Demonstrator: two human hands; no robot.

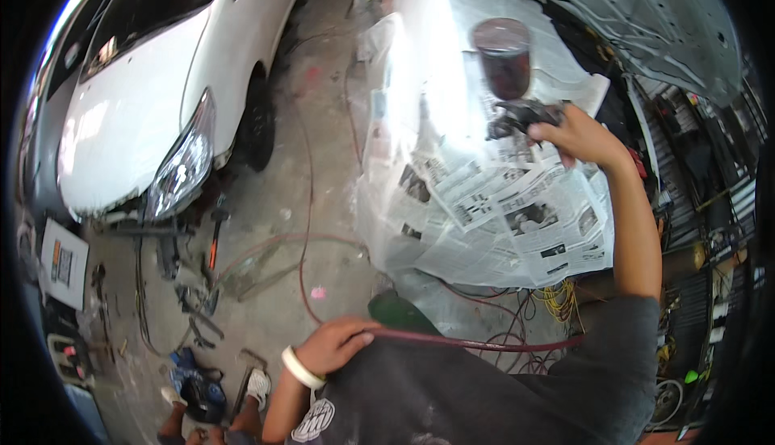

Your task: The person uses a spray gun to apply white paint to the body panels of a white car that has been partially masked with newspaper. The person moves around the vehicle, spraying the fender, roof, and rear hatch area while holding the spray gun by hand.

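My right hand (583, 137) is wrapped round the handle of a spray gun (529, 116), out over the covered car front. A see-through cup (504, 62) with dark red liquid sits on the gun, slightly blurred. Beneath it, newspaper sheets (476, 239) and clear plastic film (386, 134) cover the car. Low in front of my body, my left hand (335, 344) is closed on a dark red air hose (476, 342), which runs across my shirt toward the right. A pale band circles my left wrist. My right fingers partly hide the gun's handle.
A raised hood (638, 9) hangs at upper right. On the left stands a white car (133, 82). Tools, including an orange-handled hammer (215, 239), lie on the concrete floor. Hoses and a yellow coil (559, 304) lie below the covered car. Another person's feet (257, 384) show at lower left.
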